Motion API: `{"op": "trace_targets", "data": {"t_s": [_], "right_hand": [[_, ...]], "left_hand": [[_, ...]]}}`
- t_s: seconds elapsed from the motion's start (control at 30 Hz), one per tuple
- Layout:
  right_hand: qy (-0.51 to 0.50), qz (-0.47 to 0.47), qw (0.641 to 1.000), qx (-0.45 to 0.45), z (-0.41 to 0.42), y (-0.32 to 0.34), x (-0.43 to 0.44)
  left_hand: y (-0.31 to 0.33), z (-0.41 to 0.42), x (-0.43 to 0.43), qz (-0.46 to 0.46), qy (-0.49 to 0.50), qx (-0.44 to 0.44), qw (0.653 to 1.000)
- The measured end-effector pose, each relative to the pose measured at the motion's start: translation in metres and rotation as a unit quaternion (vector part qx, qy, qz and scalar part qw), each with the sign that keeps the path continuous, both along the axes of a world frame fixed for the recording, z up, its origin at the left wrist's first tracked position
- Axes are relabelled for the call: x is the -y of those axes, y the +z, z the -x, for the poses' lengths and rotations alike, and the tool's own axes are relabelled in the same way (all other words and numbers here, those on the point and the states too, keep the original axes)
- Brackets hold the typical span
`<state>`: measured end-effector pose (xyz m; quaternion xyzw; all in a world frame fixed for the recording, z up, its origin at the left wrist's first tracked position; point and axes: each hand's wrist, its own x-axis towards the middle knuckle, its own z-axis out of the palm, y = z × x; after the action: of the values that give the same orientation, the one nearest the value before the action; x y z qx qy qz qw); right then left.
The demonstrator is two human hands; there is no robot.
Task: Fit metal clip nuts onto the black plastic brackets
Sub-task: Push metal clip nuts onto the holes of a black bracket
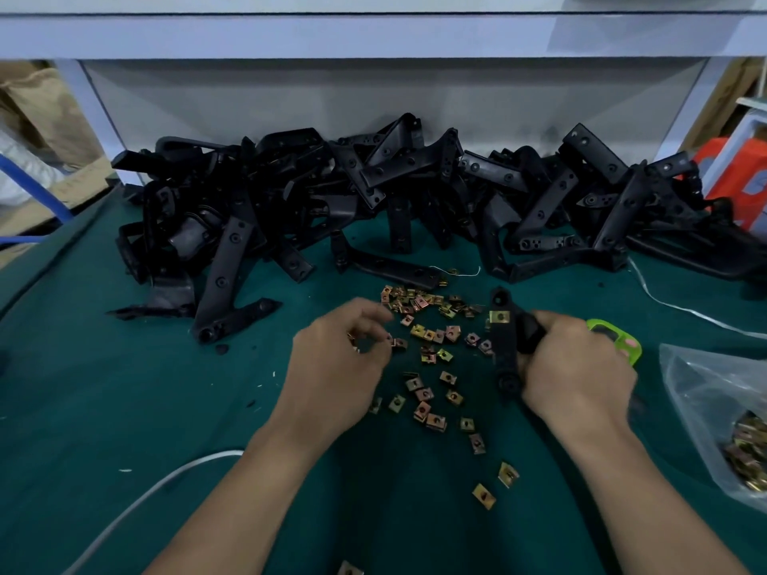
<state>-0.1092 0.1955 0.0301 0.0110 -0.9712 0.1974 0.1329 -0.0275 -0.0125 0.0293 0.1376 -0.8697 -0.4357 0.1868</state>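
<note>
My right hand (pixel 577 363) grips a black plastic bracket (pixel 507 342) held upright over the green mat, with one brass-coloured clip nut (pixel 499 316) seated on its upper arm. My left hand (pixel 340 363) hovers over the scattered clip nuts (pixel 431 338), its fingers curled; a clip nut (pixel 399 343) shows at its fingertips and small metal glints show under the fingers. Several loose clip nuts lie between and below both hands. A large heap of black brackets (pixel 373 193) is piled along the back of the table.
A clear plastic bag of clip nuts (pixel 738 433) lies at the right edge. A bright green object (pixel 614 334) sits behind my right hand. A white cable (pixel 137 504) runs across the mat at lower left. A white shelf frame (pixel 373 35) overhangs the back.
</note>
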Motion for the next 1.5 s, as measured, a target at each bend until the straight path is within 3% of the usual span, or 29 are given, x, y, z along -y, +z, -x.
{"op": "trace_targets", "data": {"t_s": [0.17, 0.27, 0.37, 0.53, 0.63, 0.8, 0.93, 1.27, 1.37, 1.5], "right_hand": [[0.020, -0.010, 1.000, 0.016, 0.001, -0.004, 0.003], [0.033, -0.024, 0.999, 0.011, 0.002, -0.007, 0.003], [0.039, -0.033, 0.999, 0.002, 0.003, -0.009, 0.003], [0.047, -0.035, 0.998, -0.001, 0.001, -0.008, 0.004], [0.056, -0.039, 0.998, 0.005, 0.000, -0.007, 0.005], [0.079, -0.037, 0.996, 0.013, -0.005, -0.009, 0.010], [0.084, -0.044, 0.995, 0.016, -0.005, -0.009, 0.011], [0.089, -0.038, 0.995, 0.025, -0.003, -0.008, 0.010], [0.091, -0.036, 0.995, 0.021, -0.003, -0.008, 0.010], [0.094, -0.026, 0.995, 0.012, -0.005, -0.007, 0.010]], "left_hand": [[-0.008, 0.003, -0.010, 0.161, -0.094, 0.090, 0.978], [-0.010, 0.004, -0.011, 0.151, -0.103, 0.104, 0.978], [-0.013, 0.003, -0.012, 0.119, -0.077, 0.062, 0.988], [-0.017, 0.004, -0.011, 0.209, -0.017, -0.038, 0.977], [-0.018, 0.009, -0.023, 0.232, -0.050, -0.071, 0.969], [-0.025, 0.027, -0.040, 0.260, -0.142, -0.001, 0.955], [-0.022, 0.024, -0.036, 0.314, -0.120, -0.021, 0.941], [-0.003, 0.001, -0.036, 0.443, -0.136, 0.060, 0.884], [-0.002, 0.003, -0.034, 0.442, -0.125, 0.076, 0.885], [-0.005, 0.003, -0.028, 0.308, -0.109, 0.061, 0.943]]}}
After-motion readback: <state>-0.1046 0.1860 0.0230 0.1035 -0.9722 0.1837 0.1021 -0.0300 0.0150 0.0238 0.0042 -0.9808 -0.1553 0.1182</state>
